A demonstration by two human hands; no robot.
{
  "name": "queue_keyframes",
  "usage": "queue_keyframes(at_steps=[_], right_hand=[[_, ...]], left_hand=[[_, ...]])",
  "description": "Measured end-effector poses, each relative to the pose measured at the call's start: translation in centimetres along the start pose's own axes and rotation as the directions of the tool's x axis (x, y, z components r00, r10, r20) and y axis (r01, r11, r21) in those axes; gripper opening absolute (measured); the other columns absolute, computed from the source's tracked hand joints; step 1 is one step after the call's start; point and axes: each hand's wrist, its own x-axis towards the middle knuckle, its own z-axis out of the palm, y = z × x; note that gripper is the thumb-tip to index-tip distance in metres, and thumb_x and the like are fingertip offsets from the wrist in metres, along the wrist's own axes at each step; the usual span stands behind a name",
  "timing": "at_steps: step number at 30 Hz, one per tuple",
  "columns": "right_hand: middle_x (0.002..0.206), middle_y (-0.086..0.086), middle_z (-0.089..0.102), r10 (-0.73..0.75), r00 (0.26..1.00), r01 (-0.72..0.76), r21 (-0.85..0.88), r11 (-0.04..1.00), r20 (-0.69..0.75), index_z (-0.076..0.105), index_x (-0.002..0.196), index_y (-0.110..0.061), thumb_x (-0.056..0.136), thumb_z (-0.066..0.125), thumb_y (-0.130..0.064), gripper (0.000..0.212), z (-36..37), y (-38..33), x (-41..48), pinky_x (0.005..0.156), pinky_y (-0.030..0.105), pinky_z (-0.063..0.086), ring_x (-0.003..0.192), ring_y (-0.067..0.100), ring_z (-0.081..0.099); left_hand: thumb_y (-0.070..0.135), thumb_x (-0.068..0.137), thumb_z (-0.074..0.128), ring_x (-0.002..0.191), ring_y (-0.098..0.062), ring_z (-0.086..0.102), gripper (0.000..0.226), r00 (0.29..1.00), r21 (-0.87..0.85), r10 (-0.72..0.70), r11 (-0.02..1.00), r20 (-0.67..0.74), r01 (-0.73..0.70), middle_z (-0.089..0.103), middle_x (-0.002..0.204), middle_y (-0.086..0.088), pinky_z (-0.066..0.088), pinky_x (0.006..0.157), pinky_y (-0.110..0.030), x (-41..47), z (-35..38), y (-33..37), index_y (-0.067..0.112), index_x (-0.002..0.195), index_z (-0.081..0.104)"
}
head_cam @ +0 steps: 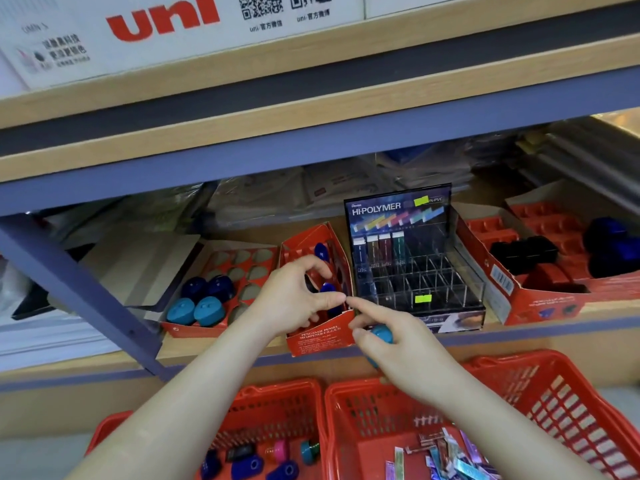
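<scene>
left hand (298, 296) is reaching into the tilted red box (318, 337) on the shelf (595, 308), thumb and curled fingers pinching a blue sharpener (327, 289), likely seating it in a slot while steadying the box. right hand (405, 348), at the box's 4 o'clock, is clenching a teal sharpener (381, 333) against the palm, index finger stretching toward the left thumb, probably holding the next piece ready for loading. the teal one is looking rounded, glossy, plastic, and mostly hidden by the fingers. at the box's 9 o'clock a flat tray (242, 268) is carrying more teal and blue ones; at 3 o'clock an eraser display (415, 258) is standing. baskets (519, 358) are waiting at 6 o'clock.
</scene>
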Motion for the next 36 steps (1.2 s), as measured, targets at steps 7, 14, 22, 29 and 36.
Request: queue_keyframes(at_steps=[7, 14, 22, 29, 36], right_hand=[[0.087, -0.023, 0.062, 0.105, 0.994, -0.111, 0.207, 0.972, 0.037, 0.054, 0.132, -0.040, 0.097, 0.058, -0.027, 0.038, -0.7, -0.6, 0.0, 0.053, 0.031, 0.057, 0.062, 0.014, 0.058], [0.096, -0.007, 0.063, 0.157, 0.987, -0.162, 0.242, 0.957, 0.039, 0.060, 0.125, -0.038, 0.095, 0.061, -0.025, 0.033, -1.1, -0.8, -0.1, 0.059, 0.044, 0.061, 0.069, 0.021, 0.062], [0.093, -0.017, 0.061, 0.002, 0.997, -0.010, 0.106, 0.994, 0.080, 0.044, 0.130, -0.061, 0.095, 0.060, -0.025, 0.053, -0.5, -0.2, -0.1, 0.060, 0.036, 0.055, 0.062, 0.006, 0.051], [0.102, -0.019, 0.057, -0.055, 0.997, 0.062, -0.162, 0.985, 0.050, 0.045, 0.130, -0.058, 0.093, 0.060, -0.037, 0.044, -0.5, 0.4, 0.5, 0.077, 0.019, 0.046, 0.087, 0.000, 0.056], [0.104, -0.026, 0.055, -0.083, 0.996, 0.089, -0.179, 0.980, 0.039, 0.048, 0.117, -0.061, 0.093, 0.060, -0.035, 0.037, -1.2, 1.1, 0.9, 0.072, 0.020, 0.047, 0.080, 0.000, 0.056]], left_hand=[[0.017, 0.095, 0.056, 0.062, -0.015, 0.058, 0.009, 0.994, -0.531, -0.098, 0.845, -0.043, 0.060, 0.060, 0.081, -0.005, 0.051, 0.058, -0.030, -0.8, -0.4, -0.6, 0.019, 0.101, 0.062], [-0.027, 0.082, 0.044, 0.107, -0.027, 0.064, 0.052, 0.993, -0.819, -0.073, 0.561, 0.091, 0.117, 0.059, 0.114, -0.016, 0.053, 0.088, -0.044, -1.5, -1.9, -2.4, 0.010, 0.116, 0.055], [0.019, 0.068, 0.086, 0.093, -0.012, 0.071, 0.056, 0.944, -0.606, -0.186, 0.795, -0.273, -0.018, 0.073, 0.101, 0.004, 0.058, 0.081, -0.034, 0.9, -1.8, -2.7, 0.019, 0.119, 0.064], [0.014, 0.079, 0.077, 0.081, -0.006, 0.071, 0.048, 0.931, -0.535, -0.121, 0.840, -0.344, -0.089, 0.068, 0.103, 0.006, 0.059, 0.078, -0.026, 6.9, -1.8, -2.1, 0.020, 0.124, 0.062], [0.007, 0.080, 0.076, 0.095, -0.009, 0.069, 0.034, 0.974, -0.552, -0.048, 0.829, -0.222, -0.085, 0.072, 0.108, 0.000, 0.056, 0.088, -0.028, 10.4, -0.2, -3.6, 0.030, 0.103, 0.069]])
